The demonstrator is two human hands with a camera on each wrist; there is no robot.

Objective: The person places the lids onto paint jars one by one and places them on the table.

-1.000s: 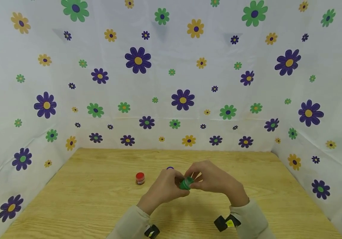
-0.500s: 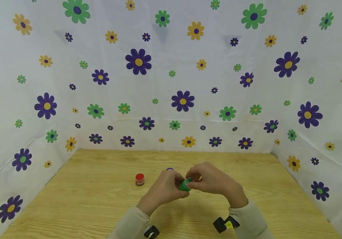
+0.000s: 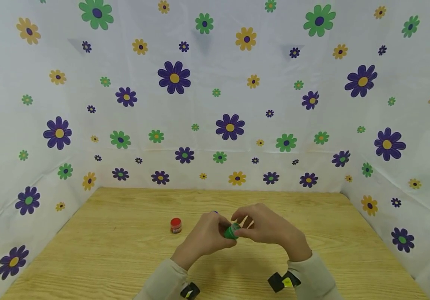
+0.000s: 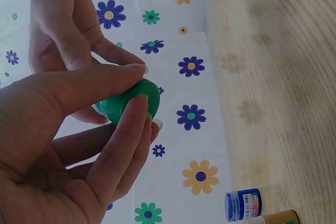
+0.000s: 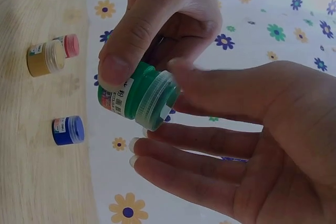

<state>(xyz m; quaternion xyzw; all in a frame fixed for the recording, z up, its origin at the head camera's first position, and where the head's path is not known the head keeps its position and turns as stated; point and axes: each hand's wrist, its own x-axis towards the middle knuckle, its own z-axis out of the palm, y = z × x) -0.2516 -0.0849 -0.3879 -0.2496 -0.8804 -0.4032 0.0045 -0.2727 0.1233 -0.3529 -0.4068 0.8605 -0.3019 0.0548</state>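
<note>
My left hand (image 3: 205,235) grips a small green paint jar (image 5: 118,95) between thumb and fingers, holding it tilted above the table. The jar's clear ribbed lid (image 5: 155,103) points toward my right hand (image 3: 269,225). In the right wrist view, my right thumb touches the lid's edge and the index finger reaches its far side, pinching it; the other fingers extend loosely below. The left wrist view shows the jar's rounded green base (image 4: 139,100) between my left thumb and fingertips. Fingers partly hide the lid in the head view.
A red-lidded paint jar (image 3: 176,225) stands on the wooden table (image 3: 124,250), left of my hands. A blue paint jar (image 5: 65,130) and an ochre one (image 5: 42,60) stand farther back, mostly hidden in the head view. Flower-printed cloth (image 3: 207,104) encloses the table's back and sides.
My right fingers drew in around the lid half a second ago and are now spread a little wider. The green jar stays in my left hand at nearly the same spot.
</note>
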